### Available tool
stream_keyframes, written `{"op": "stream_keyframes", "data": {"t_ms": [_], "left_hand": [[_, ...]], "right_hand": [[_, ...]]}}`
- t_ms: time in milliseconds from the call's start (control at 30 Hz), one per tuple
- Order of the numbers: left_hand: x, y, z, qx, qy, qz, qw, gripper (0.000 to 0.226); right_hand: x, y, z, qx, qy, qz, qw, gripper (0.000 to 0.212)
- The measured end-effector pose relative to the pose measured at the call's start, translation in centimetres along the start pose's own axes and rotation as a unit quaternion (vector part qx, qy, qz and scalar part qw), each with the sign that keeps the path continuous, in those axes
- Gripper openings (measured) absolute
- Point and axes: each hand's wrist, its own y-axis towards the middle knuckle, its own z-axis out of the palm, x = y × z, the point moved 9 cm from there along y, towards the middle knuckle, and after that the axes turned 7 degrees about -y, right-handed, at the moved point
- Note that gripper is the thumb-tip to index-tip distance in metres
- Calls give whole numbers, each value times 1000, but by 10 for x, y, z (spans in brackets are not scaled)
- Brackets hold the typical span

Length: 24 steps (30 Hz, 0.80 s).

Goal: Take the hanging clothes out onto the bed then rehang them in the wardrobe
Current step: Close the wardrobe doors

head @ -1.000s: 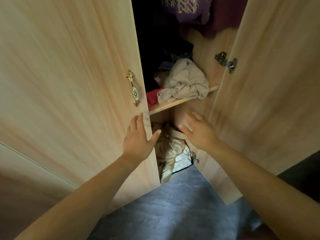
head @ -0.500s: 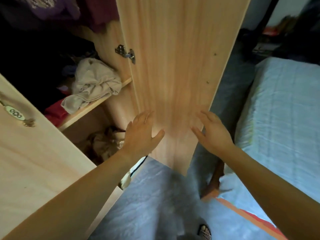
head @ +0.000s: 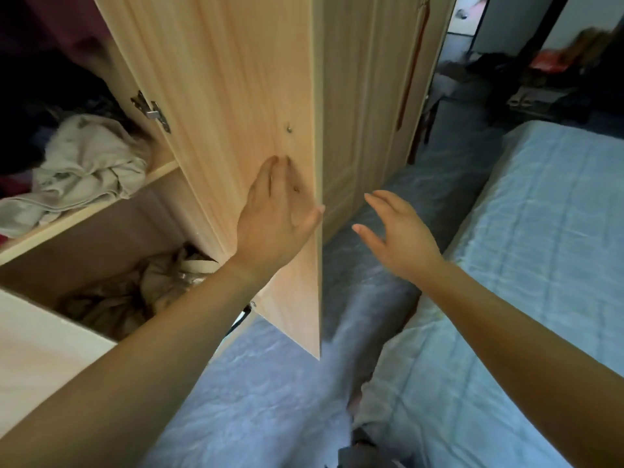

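Right wardrobe door (head: 243, 96) now swung wide; left hand (head: 273, 221) flat against it, right hand (head: 398, 238) open, empty. Hanging clothes (head: 50, 35) accessible, untouched.

Two hands, left (head: 273, 217) and right (head: 400, 236), two open wardrobe doors (head: 236, 96), one bed (head: 540, 265), one shelf (head: 84, 214).

Open pale-wood wardrobe (head: 236, 96); light-blue bed (head: 540, 265) just beside it.

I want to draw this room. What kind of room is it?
Most likely a bedroom: a wooden wardrobe stands open with clothes on its shelf, and a bed is right beside it.
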Motion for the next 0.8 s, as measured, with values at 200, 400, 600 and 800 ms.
{"op": "stream_keyframes", "data": {"t_ms": [200, 400, 600, 800], "left_hand": [[-18, 16, 13, -111, -25, -63, 992, 94], [-21, 19, 14, -123, 25, -86, 988, 86], [-18, -3, -7, -110, 46, -89, 989, 87], [5, -49, -48, -131, 20, -123, 984, 80]], "right_hand": [[-24, 25, 15, 42, 34, -65, 996, 57], [-23, 42, 26, 57, 57, -111, 991, 56], [21, 55, 38, 87, 85, -184, 975, 57], [84, 57, 50, 84, 144, -251, 954, 54]]}}
